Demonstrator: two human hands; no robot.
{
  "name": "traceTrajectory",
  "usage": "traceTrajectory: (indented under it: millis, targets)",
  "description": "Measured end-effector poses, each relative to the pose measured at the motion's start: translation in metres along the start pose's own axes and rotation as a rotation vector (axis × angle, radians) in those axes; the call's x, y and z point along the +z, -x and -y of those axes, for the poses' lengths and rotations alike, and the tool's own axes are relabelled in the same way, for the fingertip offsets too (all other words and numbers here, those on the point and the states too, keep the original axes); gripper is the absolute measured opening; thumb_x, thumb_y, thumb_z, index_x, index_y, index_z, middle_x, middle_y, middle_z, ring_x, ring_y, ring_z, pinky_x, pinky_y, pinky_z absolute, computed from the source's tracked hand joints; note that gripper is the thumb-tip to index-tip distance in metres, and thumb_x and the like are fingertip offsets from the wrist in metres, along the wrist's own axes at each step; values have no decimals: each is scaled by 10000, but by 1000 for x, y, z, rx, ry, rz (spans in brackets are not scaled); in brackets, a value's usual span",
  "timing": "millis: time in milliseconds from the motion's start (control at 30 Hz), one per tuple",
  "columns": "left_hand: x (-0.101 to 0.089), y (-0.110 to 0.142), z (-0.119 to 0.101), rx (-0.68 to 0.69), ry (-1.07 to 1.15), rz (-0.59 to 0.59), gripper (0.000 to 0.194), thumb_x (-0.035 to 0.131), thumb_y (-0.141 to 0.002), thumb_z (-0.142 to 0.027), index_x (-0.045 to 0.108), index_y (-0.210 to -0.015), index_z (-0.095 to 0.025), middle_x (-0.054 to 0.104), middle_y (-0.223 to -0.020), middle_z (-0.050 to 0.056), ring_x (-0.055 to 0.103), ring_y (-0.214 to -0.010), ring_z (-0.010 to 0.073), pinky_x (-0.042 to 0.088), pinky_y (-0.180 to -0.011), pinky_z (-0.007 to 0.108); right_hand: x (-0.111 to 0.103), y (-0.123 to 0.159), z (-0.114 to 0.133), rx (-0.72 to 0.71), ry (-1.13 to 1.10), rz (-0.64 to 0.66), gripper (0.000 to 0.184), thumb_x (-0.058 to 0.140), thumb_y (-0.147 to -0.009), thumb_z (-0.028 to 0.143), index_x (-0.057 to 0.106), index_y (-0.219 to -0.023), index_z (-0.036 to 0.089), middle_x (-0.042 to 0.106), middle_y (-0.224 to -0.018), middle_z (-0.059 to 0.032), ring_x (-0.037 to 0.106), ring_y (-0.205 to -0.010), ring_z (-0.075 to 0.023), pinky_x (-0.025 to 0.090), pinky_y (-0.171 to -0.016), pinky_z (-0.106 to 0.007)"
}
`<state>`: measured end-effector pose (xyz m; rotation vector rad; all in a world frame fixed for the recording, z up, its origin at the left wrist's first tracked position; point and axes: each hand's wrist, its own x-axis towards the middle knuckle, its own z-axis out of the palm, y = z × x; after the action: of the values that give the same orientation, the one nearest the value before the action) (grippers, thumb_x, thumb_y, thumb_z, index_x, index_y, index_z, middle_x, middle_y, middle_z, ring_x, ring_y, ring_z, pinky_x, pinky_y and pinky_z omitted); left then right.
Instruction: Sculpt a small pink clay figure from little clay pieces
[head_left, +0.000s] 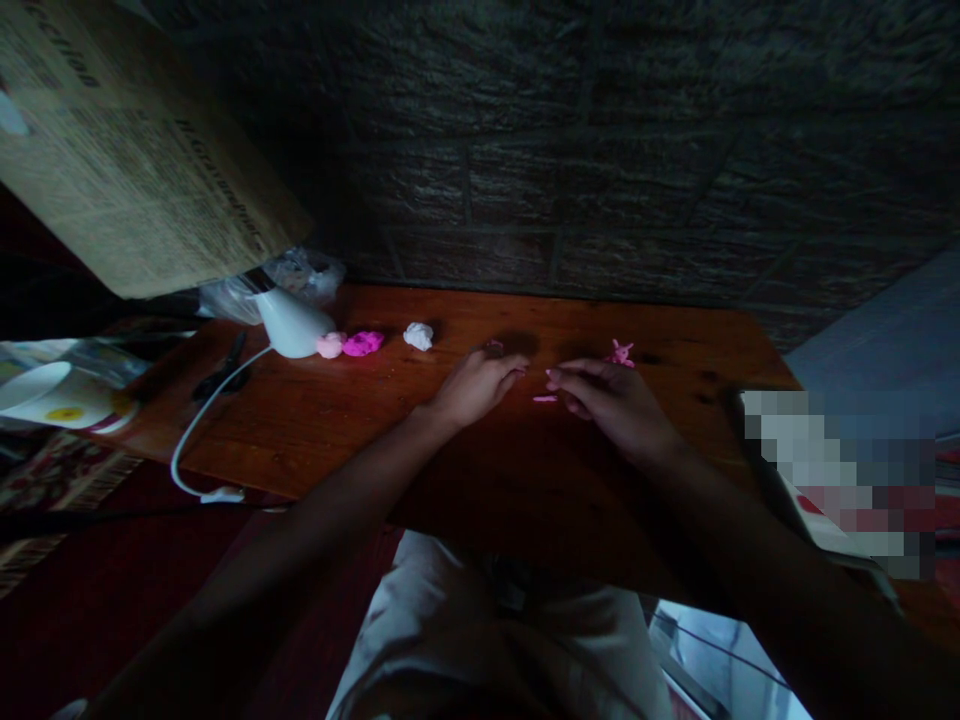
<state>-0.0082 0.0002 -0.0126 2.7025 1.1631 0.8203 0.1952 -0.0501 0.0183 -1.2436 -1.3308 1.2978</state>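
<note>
A small bit of pink modelling clay sits at the fingertips of the right hand, over the middle of the wooden table. Far to the left, a white cup with a yellow spot stands by the table's end. To its right lies a dark pair of scissors, then a white lamp base under a newspaper-print shade, with a white cord looping toward the near edge. A clear plastic bag lies behind the base. Just right of the base come a pale pink lump, touching a magenta lump, and, apart from them, a white lump. The left hand has its fingers curled close together; whether they hold anything, I cannot tell. Between the hands, a thin pink strip lies on the table. The right thumb and forefinger pinch the bit of clay. Beyond the right hand stands a little pink figure.
</note>
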Motion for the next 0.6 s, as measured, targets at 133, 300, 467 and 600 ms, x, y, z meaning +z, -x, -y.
traceTrajectory:
  millis: [133, 300, 467, 600]
  targets:
    - [1, 0, 3, 2, 19, -24, 240, 511, -957, -147, 706, -1089, -189, 753, -1027, 90, 692, -1054, 225, 560, -931, 383, -1, 1, 2, 10, -83, 1, 223, 800, -680, 385, 764, -800, 201, 679, -706, -17, 496, -567, -103, 357, -513, -258]
    - [0, 0, 9, -6, 39, -63, 172, 533, -940, -170, 699, -986, -184, 746, -975, 77, 704, -943, 208, 559, -866, 354, -2, 1, 1, -10, -172, 11, 262, 815, -684, 358, 786, -905, 219, 642, -695, 12, 463, -572, -92, 355, -528, -262]
    - [-2, 0, 11, -43, 73, -88, 163, 550, -912, -158, 706, -940, -194, 746, -923, 58, 695, -862, 183, 542, -813, 324, -3, 2, -1, -20, -64, 96, 351, 793, -738, 430, 795, -1007, 206, 631, -680, 8, 422, -553, -88, 351, -528, -268]
    - [-5, 0, 9, -104, 35, -57, 179, 541, -914, -151, 714, -943, -187, 748, -930, 58, 693, -871, 186, 534, -818, 322, -4, 1, -3, -12, -30, 150, 377, 795, -730, 448, 794, -1015, 201, 679, -751, -21, 449, -575, -95, 356, -528, -263]
